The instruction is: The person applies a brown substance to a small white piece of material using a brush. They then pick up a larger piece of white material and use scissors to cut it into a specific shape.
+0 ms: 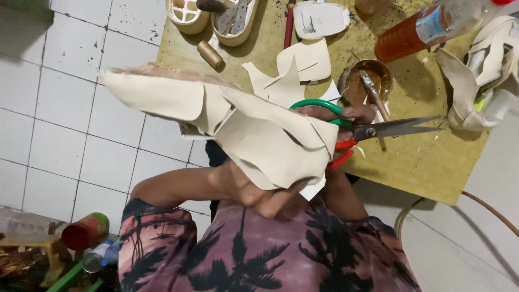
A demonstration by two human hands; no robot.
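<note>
My left hand (254,189) grips a large cream leather piece (243,121) from below, holding it up in front of me so it hides most of that hand. My right hand (346,114) is mostly behind the leather, its fingers through the handles of scissors (373,131) with one green and one orange loop. The blades point right and lie closed, just above a yellow board (421,157).
On the yellow board lie cream cut-out pieces (303,65), a glue tin with a brush (367,84), a brown bottle (411,35), a small brass cylinder (210,55) and shoe soles (232,21). More cream uppers (481,81) pile at right. White tiled floor lies left; a red can (84,232) stands at lower left.
</note>
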